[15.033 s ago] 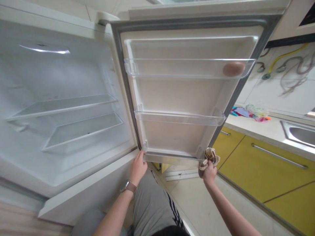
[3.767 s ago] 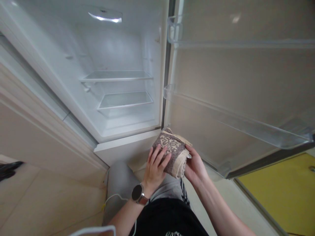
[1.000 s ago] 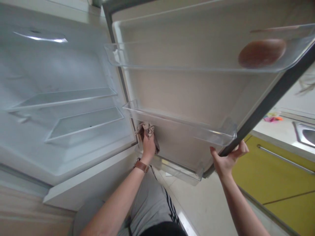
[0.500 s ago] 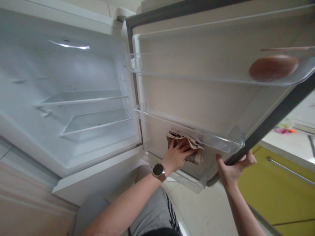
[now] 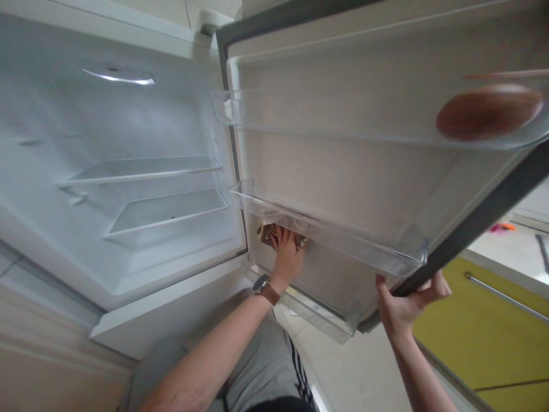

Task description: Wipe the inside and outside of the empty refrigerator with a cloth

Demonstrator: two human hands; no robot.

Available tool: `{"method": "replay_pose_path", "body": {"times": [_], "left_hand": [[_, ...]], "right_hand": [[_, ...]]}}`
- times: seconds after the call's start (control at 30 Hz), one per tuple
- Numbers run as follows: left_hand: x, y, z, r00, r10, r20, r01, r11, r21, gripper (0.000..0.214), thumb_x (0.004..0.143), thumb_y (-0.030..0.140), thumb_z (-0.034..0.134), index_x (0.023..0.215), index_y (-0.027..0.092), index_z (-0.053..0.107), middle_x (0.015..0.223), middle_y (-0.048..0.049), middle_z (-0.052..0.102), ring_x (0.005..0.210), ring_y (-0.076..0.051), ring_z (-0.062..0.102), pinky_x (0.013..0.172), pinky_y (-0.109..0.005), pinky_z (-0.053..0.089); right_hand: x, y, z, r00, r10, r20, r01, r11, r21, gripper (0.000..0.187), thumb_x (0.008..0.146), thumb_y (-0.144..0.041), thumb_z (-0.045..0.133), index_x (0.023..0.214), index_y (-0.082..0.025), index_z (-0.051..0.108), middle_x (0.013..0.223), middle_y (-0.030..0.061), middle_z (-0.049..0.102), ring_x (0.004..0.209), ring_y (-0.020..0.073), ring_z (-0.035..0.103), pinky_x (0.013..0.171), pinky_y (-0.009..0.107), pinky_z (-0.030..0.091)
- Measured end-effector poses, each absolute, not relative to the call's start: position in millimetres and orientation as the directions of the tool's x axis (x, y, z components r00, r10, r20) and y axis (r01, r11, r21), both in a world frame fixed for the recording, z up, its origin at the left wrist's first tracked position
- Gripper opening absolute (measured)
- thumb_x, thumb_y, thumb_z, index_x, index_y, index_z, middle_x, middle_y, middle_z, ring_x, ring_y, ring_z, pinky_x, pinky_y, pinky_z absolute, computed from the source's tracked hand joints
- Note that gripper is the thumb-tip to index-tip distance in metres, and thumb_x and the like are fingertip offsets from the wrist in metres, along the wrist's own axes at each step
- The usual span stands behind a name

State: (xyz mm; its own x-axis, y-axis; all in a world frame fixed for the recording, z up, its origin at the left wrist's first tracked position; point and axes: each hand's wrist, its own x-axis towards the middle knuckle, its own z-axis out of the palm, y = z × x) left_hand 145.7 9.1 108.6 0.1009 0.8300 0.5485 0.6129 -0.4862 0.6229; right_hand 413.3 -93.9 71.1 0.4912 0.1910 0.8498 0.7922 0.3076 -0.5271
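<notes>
My left hand (image 5: 286,252) presses a brown patterned cloth (image 5: 268,233) against the inner panel of the open fridge door (image 5: 343,183), just under the middle clear door shelf (image 5: 334,234). Most of the cloth is hidden by my fingers and the shelf. My right hand (image 5: 405,303) grips the dark outer edge of the door near its lower corner, fingers wrapped round it. A brown rounded object (image 5: 486,111) lies in the top door shelf (image 5: 343,123) at the right.
The fridge compartment (image 5: 128,171) stands open on the left with two glass shelves (image 5: 163,209). A bottom door shelf (image 5: 317,306) sits below my left hand. Yellow cabinet fronts (image 5: 493,337) and a countertop (image 5: 506,243) are on the right. My grey-trousered leg (image 5: 266,372) is below.
Over the last half second my left hand slid the cloth left and up along the door panel, under the middle shelf. My right hand kept its hold on the door edge.
</notes>
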Motion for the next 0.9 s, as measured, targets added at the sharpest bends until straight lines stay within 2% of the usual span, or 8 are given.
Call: {"method": "replay_pose_path", "body": {"times": [0.07, 0.13, 0.2, 0.27, 0.4, 0.57, 0.77, 0.9], "left_hand": [[169, -17, 110, 0.238, 0.793, 0.561, 0.605, -0.573, 0.553, 0.067, 0.098, 0.025, 0.055, 0.163, 0.027, 0.041, 0.169, -0.0106, 0.041, 0.163, -0.039, 0.018, 0.130, -0.072, 0.009], [189, -43, 113, 0.452, 0.690, 0.566, 0.552, -0.715, 0.430, 0.063, 0.099, 0.026, 0.056, 0.161, 0.035, 0.045, 0.164, -0.0067, 0.049, 0.159, -0.037, 0.028, 0.130, -0.073, 0.005], [203, -61, 115, 0.633, 0.544, 0.551, 0.448, -0.838, 0.313, 0.063, 0.100, 0.028, 0.057, 0.160, 0.039, 0.044, 0.159, -0.0043, 0.054, 0.156, -0.034, 0.034, 0.130, -0.072, 0.007], [209, -69, 116, 0.702, 0.464, 0.540, 0.387, -0.885, 0.257, 0.061, 0.102, 0.031, 0.057, 0.161, 0.039, 0.043, 0.157, -0.0033, 0.057, 0.154, -0.031, 0.037, 0.130, -0.070, 0.011], [198, -55, 109, 0.713, 0.455, 0.533, 0.418, -0.887, 0.198, 0.054, 0.104, 0.030, 0.056, 0.157, 0.037, 0.050, 0.150, -0.0031, 0.063, 0.153, -0.029, 0.039, 0.130, -0.067, 0.014], [165, -23, 92, 0.724, 0.489, 0.486, 0.506, -0.856, 0.108, 0.052, 0.101, 0.028, 0.062, 0.151, 0.039, 0.057, 0.149, -0.0042, 0.065, 0.154, -0.031, 0.038, 0.128, -0.070, 0.016], [144, -10, 66, 0.706, 0.561, 0.433, 0.565, -0.814, 0.135, 0.051, 0.099, 0.029, 0.066, 0.150, 0.036, 0.061, 0.154, -0.0059, 0.061, 0.157, -0.033, 0.035, 0.129, -0.070, 0.015], [141, -13, 60, 0.707, 0.594, 0.383, 0.573, -0.799, 0.183, 0.057, 0.097, 0.028, 0.067, 0.153, 0.032, 0.057, 0.161, -0.0072, 0.054, 0.159, -0.034, 0.031, 0.129, -0.072, 0.012]], "right_hand": [[410, -97, 72, 0.466, 0.180, 0.866, 0.811, 0.305, -0.499, 0.114, 0.057, -0.057, 0.092, 0.149, -0.021, 0.035, 0.135, 0.0129, 0.032, 0.135, 0.0362, 0.036, 0.114, 0.064, 0.040], [408, -98, 73, 0.433, 0.156, 0.888, 0.836, 0.297, -0.461, 0.108, 0.061, -0.052, 0.090, 0.149, -0.021, 0.037, 0.134, 0.0128, 0.034, 0.133, 0.0356, 0.038, 0.114, 0.066, 0.039], [408, -97, 72, 0.413, 0.131, 0.901, 0.856, 0.282, -0.433, 0.102, 0.064, -0.047, 0.088, 0.149, -0.021, 0.039, 0.132, 0.0123, 0.036, 0.129, 0.0341, 0.041, 0.112, 0.067, 0.040], [410, -95, 70, 0.406, 0.115, 0.906, 0.859, 0.290, -0.422, 0.100, 0.064, -0.043, 0.087, 0.149, -0.020, 0.039, 0.131, 0.0121, 0.037, 0.126, 0.0323, 0.043, 0.110, 0.065, 0.043], [416, -92, 67, 0.439, 0.164, 0.883, 0.826, 0.311, -0.469, 0.108, 0.059, -0.046, 0.090, 0.149, -0.019, 0.037, 0.137, 0.0140, 0.035, 0.131, 0.0331, 0.041, 0.114, 0.064, 0.041], [419, -91, 69, 0.473, 0.203, 0.857, 0.807, 0.291, -0.514, 0.113, 0.058, -0.055, 0.091, 0.148, -0.019, 0.034, 0.140, 0.0143, 0.034, 0.136, 0.0335, 0.038, 0.118, 0.063, 0.036], [419, -92, 68, 0.440, 0.198, 0.876, 0.828, 0.288, -0.481, 0.112, 0.063, -0.059, 0.088, 0.152, -0.022, 0.031, 0.140, 0.0136, 0.031, 0.136, 0.0340, 0.037, 0.114, 0.061, 0.040], [416, -94, 68, 0.448, 0.207, 0.870, 0.789, 0.367, -0.494, 0.101, 0.072, -0.067, 0.077, 0.152, -0.024, 0.034, 0.138, 0.0121, 0.033, 0.135, 0.0354, 0.037, 0.116, 0.063, 0.035]]}}
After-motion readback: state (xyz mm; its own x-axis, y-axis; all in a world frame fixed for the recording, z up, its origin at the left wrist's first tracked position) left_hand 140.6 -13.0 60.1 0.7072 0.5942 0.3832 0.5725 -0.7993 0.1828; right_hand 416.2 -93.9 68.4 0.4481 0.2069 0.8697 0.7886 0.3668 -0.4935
